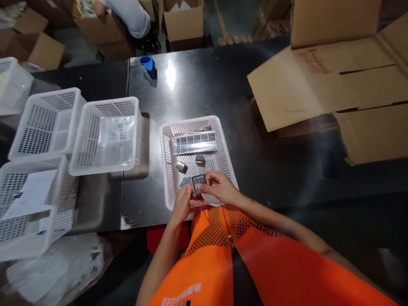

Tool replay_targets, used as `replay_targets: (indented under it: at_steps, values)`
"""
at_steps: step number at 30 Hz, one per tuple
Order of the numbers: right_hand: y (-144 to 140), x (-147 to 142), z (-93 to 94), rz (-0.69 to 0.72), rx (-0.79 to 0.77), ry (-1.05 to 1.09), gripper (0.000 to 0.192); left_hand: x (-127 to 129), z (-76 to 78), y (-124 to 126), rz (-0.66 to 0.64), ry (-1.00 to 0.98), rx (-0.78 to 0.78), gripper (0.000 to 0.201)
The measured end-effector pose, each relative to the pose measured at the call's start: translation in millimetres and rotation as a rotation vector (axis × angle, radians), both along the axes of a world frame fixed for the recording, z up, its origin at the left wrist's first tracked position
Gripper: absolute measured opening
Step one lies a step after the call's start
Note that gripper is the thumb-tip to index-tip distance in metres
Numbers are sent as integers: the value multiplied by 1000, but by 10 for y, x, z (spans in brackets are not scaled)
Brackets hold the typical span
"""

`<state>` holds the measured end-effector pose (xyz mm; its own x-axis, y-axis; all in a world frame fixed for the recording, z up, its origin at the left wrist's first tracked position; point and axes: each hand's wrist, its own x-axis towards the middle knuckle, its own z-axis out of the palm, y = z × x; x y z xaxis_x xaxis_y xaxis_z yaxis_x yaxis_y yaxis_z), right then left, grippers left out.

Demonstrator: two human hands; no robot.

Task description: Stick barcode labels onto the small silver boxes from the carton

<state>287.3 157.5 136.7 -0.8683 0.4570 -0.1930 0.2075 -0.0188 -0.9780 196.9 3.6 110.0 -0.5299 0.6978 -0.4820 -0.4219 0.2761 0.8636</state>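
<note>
Both hands, left (pixel 182 205) and right (pixel 219 187), pinch a small pack (pixel 198 184) over the basket (pixel 168 170), apparently mid-inspection; placing it calls for care.

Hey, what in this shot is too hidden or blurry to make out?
Head view:
- Label on the small box: too small to read.
- Its lower part: covered by the left hand and right hand.
- Red writing on the cardboard: blurred.
- Co-worker: cut off by the top edge.

left hand (pixel 182 205), right hand (pixel 219 187), fingertips pinched together
</note>
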Motion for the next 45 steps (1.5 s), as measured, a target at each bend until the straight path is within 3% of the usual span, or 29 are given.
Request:
replay_targets:
  at_steps: [5, 11, 16, 20, 23, 25, 27, 31, 35, 38, 43, 45]
  values:
    - [-18, 28, 0, -6, -143, 41, 56, 20, 25, 14, -29, -22, 30, 68]
    - [-48, 53, 99, -29, -129, -12, 57, -8, 89, 6, -41, 7, 27, 68]
    - [-68, 61, 176, 25, -382, -104, 73, 37, 91, 21, -42, 24, 12, 69]
    - [-19, 92, 130, 93, -489, -72, 71, -8, 82, -53, -206, 315, -81, 76]
    - [87, 142, 42, 60, -550, -78, 69, -271, 55, -108, -239, 602, -203, 63]
    - [169, 180, -16, -11, -538, -89, 68, -523, -4, -70, -209, 760, -290, 38]
    - [236, 212, -55, -68, -507, -105, 68, -757, -102, 40, -285, 962, -378, 22]
    - [291, 280, -59, -95, -445, -143, 70, -978, -321, 279, -618, 1226, -463, 42]
    - [319, 397, -49, -151, -377, -163, 68, -905, -465, 259, -715, 1226, -434, 28]
    - [347, 449, -56, -204, -417, -150, 69, -792, -521, 172, -742, 1216, -433, 23]
    - [313, 469, -48, -219, -372, -228, 60, -519, -480, 218, -752, 1189, -496, 4]
    - [375, 467, -146, -213, -313, -298, 57, -511, -458, 308, -715, 1160, -499, 11]
